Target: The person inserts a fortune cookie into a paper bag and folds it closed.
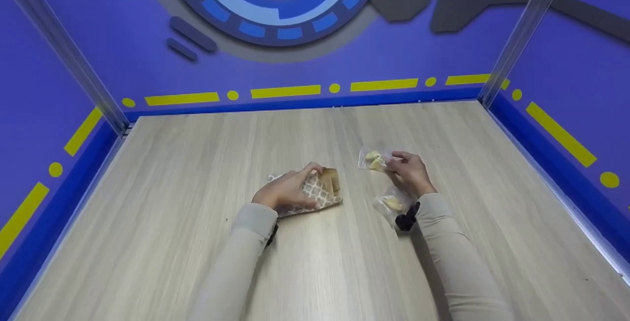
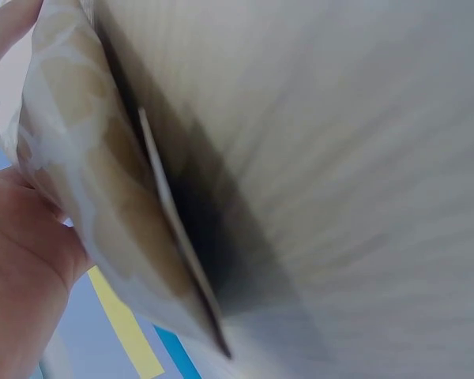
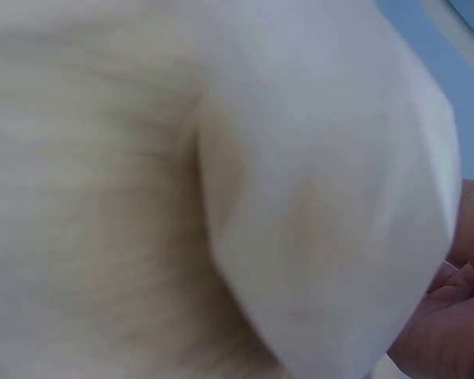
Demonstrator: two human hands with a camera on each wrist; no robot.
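A paper bag point(image 1: 316, 186) with a white and tan lattice print lies on its side, its brown mouth turned to the right. My left hand point(image 1: 286, 190) grips it from above, thumb and fingers on opposite sides. Up close in the left wrist view, the bag point(image 2: 103, 166) stands slightly off the table at its lower edge. My right hand point(image 1: 411, 172) pinches the right end of a small clear plastic packet point(image 1: 372, 158) with pale yellow pieces inside. A second clear packet point(image 1: 392, 203), with a similar yellow piece, is by my right wrist. The right wrist view is blurred by a translucent packet point(image 3: 324, 205).
Everything rests on a light wood-grain table point(image 1: 172, 178). Blue walls with yellow markings enclose its back and sides, including the back wall point(image 1: 295, 72). A black strap piece point(image 1: 406, 218) sits at my right wrist, close to the second packet.
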